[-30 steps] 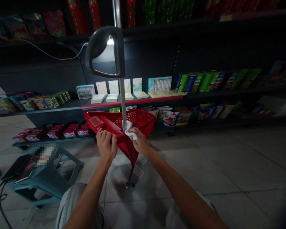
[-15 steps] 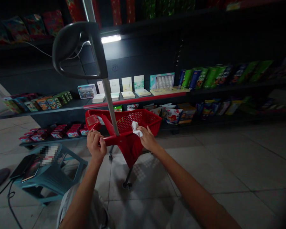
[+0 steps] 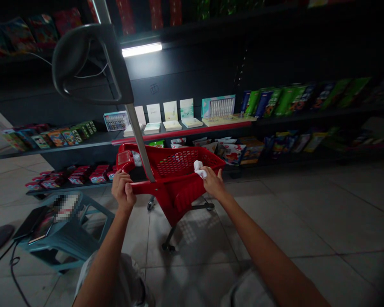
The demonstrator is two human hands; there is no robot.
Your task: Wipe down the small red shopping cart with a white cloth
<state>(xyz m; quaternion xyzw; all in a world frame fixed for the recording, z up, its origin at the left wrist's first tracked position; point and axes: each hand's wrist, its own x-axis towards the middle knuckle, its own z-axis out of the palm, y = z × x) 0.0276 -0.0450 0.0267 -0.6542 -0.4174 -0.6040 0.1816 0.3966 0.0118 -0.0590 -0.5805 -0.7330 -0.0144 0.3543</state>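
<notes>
A red plastic shopping basket on wheels (image 3: 179,170) stands on the tiled floor in front of me. A metal pole (image 3: 139,143) rises from its near rim to a dark looped handle (image 3: 83,64) at the upper left. My left hand (image 3: 123,192) is closed around the basket's near rim, left of the pole. My right hand (image 3: 213,181) presses a crumpled white cloth (image 3: 199,168) against the basket's right rim.
A teal plastic stool (image 3: 70,232) with dark flat items on it stands at the lower left, a cable on the floor beside it. Dark shelves (image 3: 211,128) with boxes and packets run behind the basket. Open tiled floor (image 3: 307,221) lies to the right.
The pole and handle have tilted to the left. My right hand has slid the cloth rightward along the rim, away from the pole. My left hand has kept its grip.
</notes>
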